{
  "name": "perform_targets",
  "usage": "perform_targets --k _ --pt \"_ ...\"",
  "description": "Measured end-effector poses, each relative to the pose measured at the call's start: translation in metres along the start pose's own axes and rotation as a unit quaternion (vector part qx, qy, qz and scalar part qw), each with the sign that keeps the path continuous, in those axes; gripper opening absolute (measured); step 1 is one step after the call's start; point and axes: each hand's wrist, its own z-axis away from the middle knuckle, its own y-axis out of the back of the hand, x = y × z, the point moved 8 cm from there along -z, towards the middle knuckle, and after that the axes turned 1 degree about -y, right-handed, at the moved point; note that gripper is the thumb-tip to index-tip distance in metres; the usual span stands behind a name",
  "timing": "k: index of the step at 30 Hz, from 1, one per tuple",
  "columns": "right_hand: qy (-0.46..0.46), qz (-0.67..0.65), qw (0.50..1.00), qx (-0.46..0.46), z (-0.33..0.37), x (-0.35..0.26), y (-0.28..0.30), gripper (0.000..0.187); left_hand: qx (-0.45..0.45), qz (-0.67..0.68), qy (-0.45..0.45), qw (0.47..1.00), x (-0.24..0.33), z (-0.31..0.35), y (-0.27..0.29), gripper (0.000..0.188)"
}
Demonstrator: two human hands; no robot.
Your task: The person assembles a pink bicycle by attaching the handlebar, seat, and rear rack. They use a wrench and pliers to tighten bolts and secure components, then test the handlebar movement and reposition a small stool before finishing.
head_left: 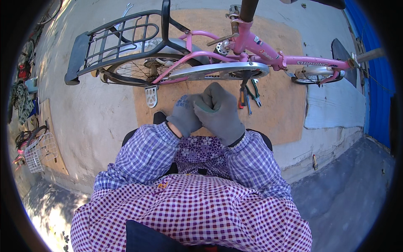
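Both my hands wear grey work gloves and meet in front of my chest, above my knees. My right hand [221,112] is closed over the fingers of my left hand [184,114], gripping the left glove. Neither hand holds a tool. Just beyond them stands a pink bicycle [256,44] seen from the side, with a silver chain guard [218,70] and its rear wheel [140,69] to the left. A few hand tools [249,94], pliers and a screwdriver among them, lie on the ground beside my right hand.
The bicycle stands over a brown board [281,109] on the concrete ground. It carries a black rear rack [113,38], and a pedal [151,95] hangs low. A wrench [126,9] lies behind it. A white wire basket [40,152] sits far left, a blue wall [378,84] at right.
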Motion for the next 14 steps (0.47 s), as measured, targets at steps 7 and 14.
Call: perform_targets --k 7,14 --pt "-0.035 0.004 0.999 0.035 0.013 0.001 0.015 0.031 0.029 0.258 0.028 0.965 -0.038 0.004 -0.061 0.029" --pt "-0.016 0.047 0.994 0.093 0.047 -0.005 0.041 0.031 -0.051 -0.098 -0.100 0.989 -0.021 0.013 -0.107 0.043"
